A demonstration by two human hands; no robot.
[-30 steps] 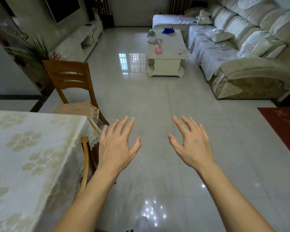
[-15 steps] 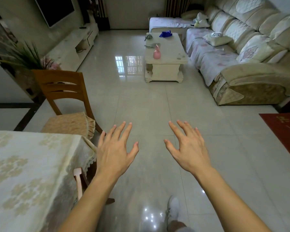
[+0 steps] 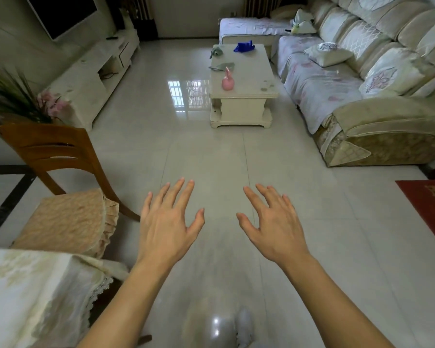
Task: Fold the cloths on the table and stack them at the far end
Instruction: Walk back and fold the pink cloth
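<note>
Your left hand (image 3: 167, 228) and your right hand (image 3: 274, 227) are held out in front of you, palms down, over the shiny floor (image 3: 211, 159). The fingers of both hands are spread wide and straight. They hold nothing and touch nothing. The two hands are near each other but apart.

The cloths are far from your hands, on the small white counter (image 3: 249, 79) across the room. A bright blue cloth (image 3: 244, 47) lies bunched up at the far end of the counter top. A grey-green cloth (image 3: 216, 52) sits in a little heap near the far left corner. Another grey-green cloth (image 3: 222, 66) lies flatter, close to the left edge, a bit nearer to you. None of them looks folded. A pink bottle (image 3: 228, 81) stands upright just in front of that flat cloth.

At your lower left is the corner of a big counter with a pale flowered cover (image 3: 30, 292) hanging over its edge. Just past it stands a wooden chair (image 3: 55, 156) with a tan cushion on its seat. A long cream sofa (image 3: 362, 84) with pillows runs along the right side, next to the small counter. A red mat (image 3: 430, 209) lies at the right edge. A low white cabinet (image 3: 96, 74) stands along the left wall, under a dark screen (image 3: 63, 13). A plant (image 3: 13, 96) with pink flowers is beside the chair. A pale shoe (image 3: 244, 325) shows at the bottom, blurred.
</note>
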